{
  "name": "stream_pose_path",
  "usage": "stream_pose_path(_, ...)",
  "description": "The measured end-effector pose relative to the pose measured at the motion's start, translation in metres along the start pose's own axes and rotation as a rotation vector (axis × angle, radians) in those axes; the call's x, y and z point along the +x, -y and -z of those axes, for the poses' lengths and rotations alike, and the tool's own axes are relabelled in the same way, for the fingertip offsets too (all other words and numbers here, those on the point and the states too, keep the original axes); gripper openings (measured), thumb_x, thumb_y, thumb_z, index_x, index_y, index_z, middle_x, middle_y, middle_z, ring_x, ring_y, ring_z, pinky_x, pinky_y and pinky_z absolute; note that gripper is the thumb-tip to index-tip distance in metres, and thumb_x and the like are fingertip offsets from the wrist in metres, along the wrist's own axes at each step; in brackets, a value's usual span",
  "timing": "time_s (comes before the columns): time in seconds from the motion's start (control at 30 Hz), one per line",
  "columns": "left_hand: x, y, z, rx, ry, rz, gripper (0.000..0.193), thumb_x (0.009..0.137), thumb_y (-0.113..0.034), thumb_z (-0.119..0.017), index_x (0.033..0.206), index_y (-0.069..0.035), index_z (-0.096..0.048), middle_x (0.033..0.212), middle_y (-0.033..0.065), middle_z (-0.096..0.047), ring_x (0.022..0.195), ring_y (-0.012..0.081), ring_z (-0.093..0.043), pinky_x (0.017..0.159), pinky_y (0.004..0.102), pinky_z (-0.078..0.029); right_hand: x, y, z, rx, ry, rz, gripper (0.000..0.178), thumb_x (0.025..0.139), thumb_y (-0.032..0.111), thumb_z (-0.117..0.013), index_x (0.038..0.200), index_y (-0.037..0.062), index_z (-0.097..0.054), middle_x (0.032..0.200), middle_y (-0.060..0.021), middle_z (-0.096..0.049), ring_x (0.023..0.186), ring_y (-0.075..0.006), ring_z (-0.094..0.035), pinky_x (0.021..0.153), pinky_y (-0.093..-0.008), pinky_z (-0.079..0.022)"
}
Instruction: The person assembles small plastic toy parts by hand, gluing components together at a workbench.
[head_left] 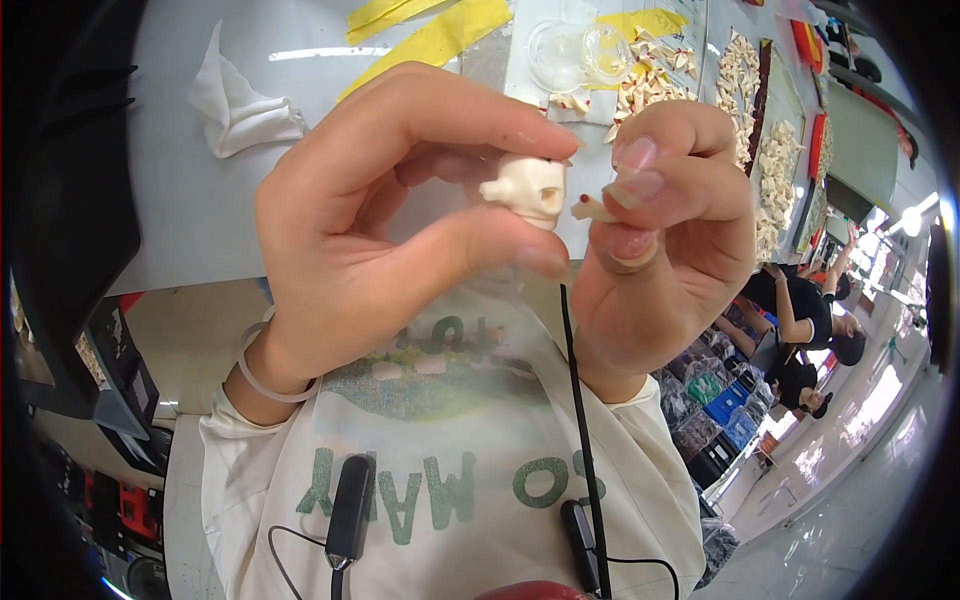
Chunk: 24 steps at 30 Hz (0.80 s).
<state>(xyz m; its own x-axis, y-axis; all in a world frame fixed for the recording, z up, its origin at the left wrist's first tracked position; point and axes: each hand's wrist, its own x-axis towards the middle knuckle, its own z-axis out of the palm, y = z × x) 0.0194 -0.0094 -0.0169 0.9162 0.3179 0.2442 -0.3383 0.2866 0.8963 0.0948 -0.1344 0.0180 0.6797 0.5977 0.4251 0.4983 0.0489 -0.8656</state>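
Observation:
Between the thumb and index finger of my left hand point(350, 190) is a small cream plastic part point(535, 190). It has a rounded body, a stub on its left side and a square opening facing me. My right hand point(680, 210) pinches a tiny cream plastic piece with a red tip point(588, 209) in its fingertips. That piece is held just right of the larger part, with a narrow gap between them. Both hands are raised above the near edge of the table, and the fingers partly hide what they hold.
On the grey table point(300, 85) lie a crumpled white cloth point(240, 105), yellow tape strips point(440, 40) and clear round plastic dishes point(560, 58). Heaps of small cream pieces point(650, 85) spread at the back right. Co-workers point(800, 310) and stacked bins point(720, 400) are at the far right.

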Motion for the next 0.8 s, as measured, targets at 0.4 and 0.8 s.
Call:
stream_pose_path(0.4,0.0,-0.004,-0.005,0.051,-0.076,0.1,0.035,0.065,-0.018,-0.073,0.088,0.004,-0.058,0.07,0.0014,-0.048,0.063,0.0068,-0.042,0.055,0.0167,-0.032,0.002,-0.001,0.011,-0.358,0.053,0.162,0.01,0.062,0.005,-0.065,0.07,0.0026,-0.06,0.072,-0.0073,-0.046,0.06,-0.0125,-0.041,0.053,-0.0207,-0.032)
stream_pose_path(0.8,-0.003,-0.008,-0.007,-0.095,-0.15,0.263,0.029,0.066,-0.012,-0.071,0.086,0.005,-0.058,0.069,0.0016,-0.048,0.062,0.0066,-0.044,0.056,0.0164,-0.033,-0.001,-0.002,0.009,-0.451,0.061,0.231,0.019,0.062,0.017,-0.069,0.073,0.0038,-0.062,0.073,-0.0061,-0.048,0.065,-0.0142,-0.044,0.056,-0.0226,-0.034)
